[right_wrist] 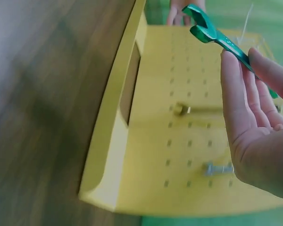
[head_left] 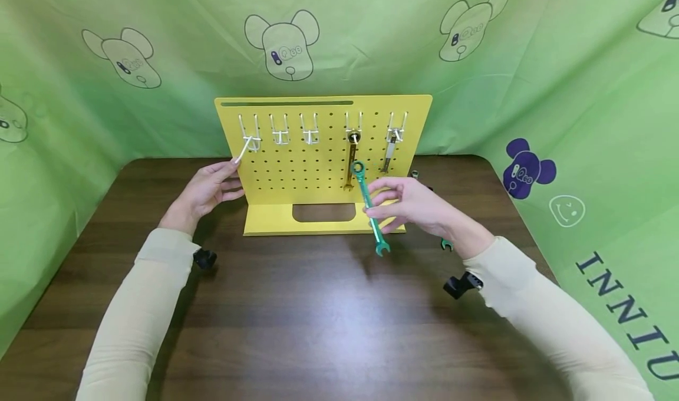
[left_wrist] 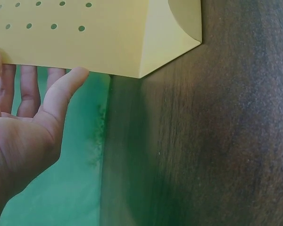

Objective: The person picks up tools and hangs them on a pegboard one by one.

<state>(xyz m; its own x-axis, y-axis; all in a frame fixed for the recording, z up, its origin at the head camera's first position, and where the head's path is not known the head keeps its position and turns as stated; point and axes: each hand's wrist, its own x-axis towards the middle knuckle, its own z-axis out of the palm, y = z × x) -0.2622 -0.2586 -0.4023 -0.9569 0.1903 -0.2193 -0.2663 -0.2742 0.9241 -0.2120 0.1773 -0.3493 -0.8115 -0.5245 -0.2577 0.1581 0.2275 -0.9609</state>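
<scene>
A yellow pegboard (head_left: 292, 180) stands on the table, with white hooks along its upper part. At its left edge my left hand (head_left: 205, 189) holds on, some fingers (left_wrist: 30, 87) passing behind the board and the thumb at the front. My right hand (head_left: 411, 205) pinches a green combination wrench (head_left: 369, 209) between thumb and fingers, in front of the board's right half. The wrench tilts, ring end up and open end (right_wrist: 203, 28) down. Behind it, a dark wrench (head_left: 352, 159) and a silver wrench (head_left: 389, 153) hang from hooks.
A long white hook (head_left: 244, 148) juts out near my left hand. Right of the board, partly hidden by my right hand and arm, lie other tools, including a green wrench end (head_left: 447, 245). Green printed cloth (head_left: 196, 65) surrounds the brown wooden table (head_left: 265, 330).
</scene>
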